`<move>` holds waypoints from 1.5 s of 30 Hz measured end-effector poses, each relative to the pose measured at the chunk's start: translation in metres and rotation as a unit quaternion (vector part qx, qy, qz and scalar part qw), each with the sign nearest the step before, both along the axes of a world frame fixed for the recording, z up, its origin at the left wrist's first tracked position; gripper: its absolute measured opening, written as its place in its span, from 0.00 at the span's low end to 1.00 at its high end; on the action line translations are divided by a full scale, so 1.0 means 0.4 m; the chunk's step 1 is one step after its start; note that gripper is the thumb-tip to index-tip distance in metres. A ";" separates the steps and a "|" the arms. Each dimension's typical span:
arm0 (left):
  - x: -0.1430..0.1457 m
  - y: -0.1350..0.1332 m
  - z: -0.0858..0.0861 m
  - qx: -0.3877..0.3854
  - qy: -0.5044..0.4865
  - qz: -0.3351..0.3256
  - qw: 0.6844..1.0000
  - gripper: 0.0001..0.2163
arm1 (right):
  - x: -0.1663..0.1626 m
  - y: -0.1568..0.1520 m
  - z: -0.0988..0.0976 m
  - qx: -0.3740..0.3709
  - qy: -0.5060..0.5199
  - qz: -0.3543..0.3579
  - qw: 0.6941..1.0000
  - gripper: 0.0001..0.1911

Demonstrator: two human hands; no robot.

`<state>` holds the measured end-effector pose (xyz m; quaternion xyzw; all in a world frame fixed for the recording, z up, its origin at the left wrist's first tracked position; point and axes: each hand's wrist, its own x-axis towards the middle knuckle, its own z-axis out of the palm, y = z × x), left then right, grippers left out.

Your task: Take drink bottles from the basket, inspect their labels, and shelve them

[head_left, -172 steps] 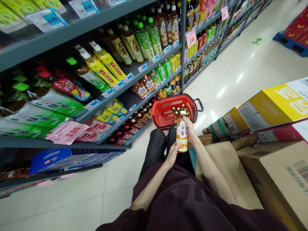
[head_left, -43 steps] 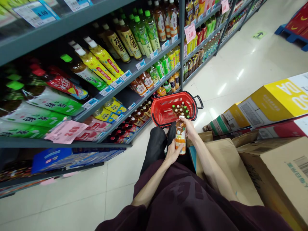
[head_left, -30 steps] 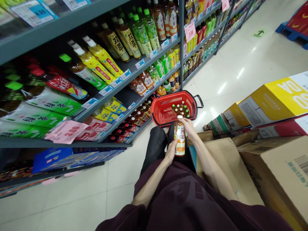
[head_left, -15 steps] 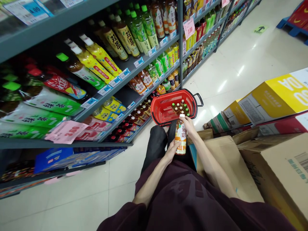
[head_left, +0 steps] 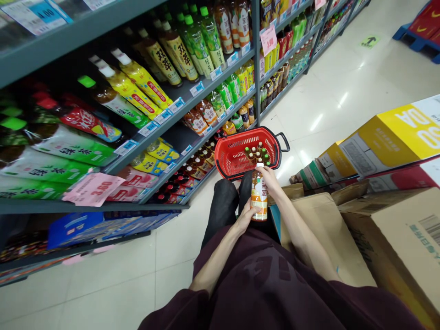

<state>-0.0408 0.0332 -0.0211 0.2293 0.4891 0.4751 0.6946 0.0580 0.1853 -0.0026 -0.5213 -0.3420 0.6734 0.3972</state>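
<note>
A drink bottle [head_left: 259,195] with a white cap and an orange-and-white label stands upright over my lap, held between both hands. My left hand [head_left: 244,216] grips it near the base from the left. Around its upper part, just under the cap, my right hand [head_left: 269,181] is closed from the right. Just beyond my knees a red shopping basket [head_left: 228,158] rests on the floor by the shelf. Several bottles [head_left: 258,153] with green, white and dark caps stand together in its right part.
Shelves [head_left: 202,85] packed with drink bottles run along the left. A pink price tag [head_left: 94,189] hangs off a lower shelf edge. On the right are cardboard boxes [head_left: 326,229] and a yellow carton [head_left: 405,133]. A blue pallet [head_left: 414,41] sits on the far floor.
The bottle has turned slightly in my hands, so its label faces me a little differently. My view has shifted very slightly; the basket and shelves stay as they were.
</note>
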 end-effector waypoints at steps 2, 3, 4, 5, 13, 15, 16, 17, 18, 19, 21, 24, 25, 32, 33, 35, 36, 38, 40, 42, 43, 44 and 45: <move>0.001 0.002 0.014 -0.010 0.001 0.010 1.000 0.29 | -0.002 -0.002 0.012 -0.008 0.015 -0.006 1.000 0.12; 0.002 0.002 0.024 -0.017 -0.006 0.017 1.000 0.29 | -0.002 -0.003 0.021 -0.010 0.022 -0.009 1.000 0.12; 0.004 0.001 0.034 -0.025 -0.021 0.020 0.999 0.28 | -0.002 -0.004 0.031 -0.014 0.035 -0.009 0.999 0.12; 0.005 0.000 0.044 -0.031 -0.043 0.020 0.998 0.28 | -0.002 -0.005 0.042 -0.023 0.056 -0.004 0.998 0.12; 0.038 -0.008 0.126 -0.011 -0.282 -0.015 0.959 0.28 | 0.020 -0.017 0.103 -0.119 0.287 0.071 0.948 0.10; 0.052 -0.007 0.144 -0.025 -0.325 -0.014 0.945 0.27 | 0.025 -0.017 0.103 -0.110 0.306 0.056 0.944 0.10; 0.059 -0.006 0.151 -0.034 -0.341 -0.012 0.939 0.26 | 0.026 -0.017 0.101 -0.106 0.308 0.053 0.944 0.10; 0.066 -0.006 0.156 -0.041 -0.353 -0.009 0.935 0.26 | 0.028 -0.016 0.100 -0.102 0.305 0.053 0.945 0.10; 0.072 -0.005 0.159 -0.044 -0.361 -0.005 0.931 0.25 | 0.028 -0.015 0.098 -0.096 0.300 0.054 0.948 0.11; 0.077 -0.005 0.160 -0.046 -0.368 0.000 0.929 0.25 | 0.029 -0.014 0.097 -0.090 0.293 0.055 0.950 0.11; 0.083 -0.006 0.159 -0.048 -0.382 0.008 0.923 0.25 | 0.030 -0.012 0.097 -0.089 0.282 0.066 0.953 0.12; 0.085 -0.008 0.154 -0.054 -0.393 0.018 0.918 0.26 | 0.029 -0.010 0.098 -0.108 0.281 0.095 0.949 0.14; 0.084 -0.009 0.153 -0.058 -0.394 0.019 0.917 0.26 | 0.028 -0.009 0.098 -0.112 0.284 0.100 0.947 0.15; 0.082 -0.011 0.158 -0.068 -0.416 0.030 0.906 0.27 | 0.025 -0.007 0.094 -0.111 0.270 0.074 0.954 0.14; 0.082 -0.012 0.158 -0.067 -0.420 0.031 0.904 0.27 | 0.024 -0.007 0.093 -0.108 0.267 0.073 0.955 0.14; 0.082 -0.013 0.159 -0.066 -0.428 0.031 0.901 0.27 | 0.024 -0.007 0.094 -0.108 0.267 0.078 0.954 0.14; 0.081 -0.013 0.159 -0.067 -0.430 0.030 0.900 0.27 | 0.023 -0.008 0.095 -0.111 0.267 0.083 0.954 0.14; 0.080 -0.014 0.159 -0.070 -0.427 0.030 0.901 0.27 | 0.023 -0.009 0.096 -0.117 0.264 0.089 0.953 0.14; 0.079 -0.014 0.160 -0.078 -0.417 0.031 0.905 0.27 | 0.022 -0.010 0.097 -0.117 0.257 0.088 0.955 0.14; 0.078 -0.015 0.161 -0.085 -0.407 0.035 0.909 0.27 | 0.022 -0.011 0.099 -0.112 0.251 0.085 0.958 0.15; 0.078 -0.016 0.162 -0.087 -0.406 0.040 0.909 0.27 | 0.022 -0.012 0.100 -0.111 0.249 0.085 0.958 0.15; 0.079 -0.017 0.163 -0.089 -0.406 0.045 0.909 0.27 | 0.022 -0.013 0.101 -0.113 0.247 0.085 0.959 0.16; 0.080 -0.018 0.164 -0.090 -0.408 0.052 0.907 0.28 | 0.021 -0.013 0.103 -0.115 0.245 0.086 0.959 0.16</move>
